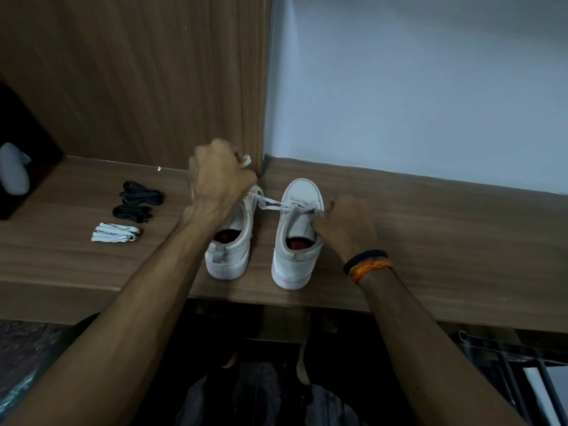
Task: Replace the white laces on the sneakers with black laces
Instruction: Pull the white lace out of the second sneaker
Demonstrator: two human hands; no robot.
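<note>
While both black lace bundles (140,192) are lying unused, the left hand (219,176) is gripping the right sneaker's (296,229) white lace (270,204) and the right hand (345,222) is steadying it, grip unclear.

white sneakers (295,238), red insoles; black laces (140,192); wood-grain shelf (430,229).

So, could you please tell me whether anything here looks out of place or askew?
Only the left white sneaker: it leans tilted against the left hand, which pulls a white lace; the right white sneaker stands flat.
</note>
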